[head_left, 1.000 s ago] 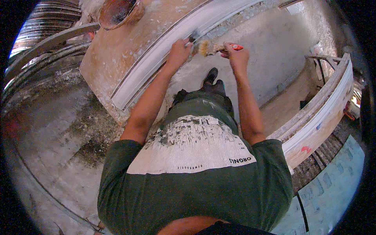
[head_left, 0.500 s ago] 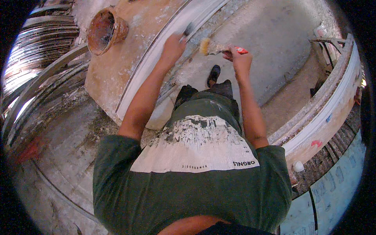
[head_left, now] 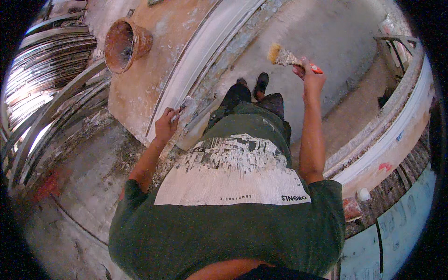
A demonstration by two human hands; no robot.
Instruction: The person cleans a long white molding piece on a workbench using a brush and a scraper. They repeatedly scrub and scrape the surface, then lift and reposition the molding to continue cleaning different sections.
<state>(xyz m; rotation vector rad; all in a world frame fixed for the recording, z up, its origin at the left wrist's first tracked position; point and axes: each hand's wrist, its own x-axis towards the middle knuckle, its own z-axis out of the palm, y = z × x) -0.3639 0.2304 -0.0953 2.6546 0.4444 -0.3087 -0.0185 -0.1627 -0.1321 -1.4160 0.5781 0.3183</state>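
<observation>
My right hand (head_left: 311,77) is wrapped round the red handle of a flat paintbrush (head_left: 285,56), held up over the floor. The brush has pale yellow bristles pointing left and a crusted ferrule. My left hand (head_left: 167,125) is closed on a small scraper (head_left: 185,102) with a greyish blade. This blade is over the near part of a long white curved moulding (head_left: 196,60); whether it touches the surface I cannot tell. The moulding lies along a stained tan board (head_left: 144,93) on my left.
A rusty brown bucket (head_left: 140,41) stands on the board. Several curved strips (head_left: 56,46) are stacked at far left. Another curved white-faced mould (head_left: 373,144) bends round my right side, with a light blue panel (head_left: 406,224) beyond it. My feet are on the grey concrete floor (head_left: 322,28).
My left hand has drawn back toward me along the moulding with the scraper. My right hand has moved right with the paintbrush. One foot more shows now.
</observation>
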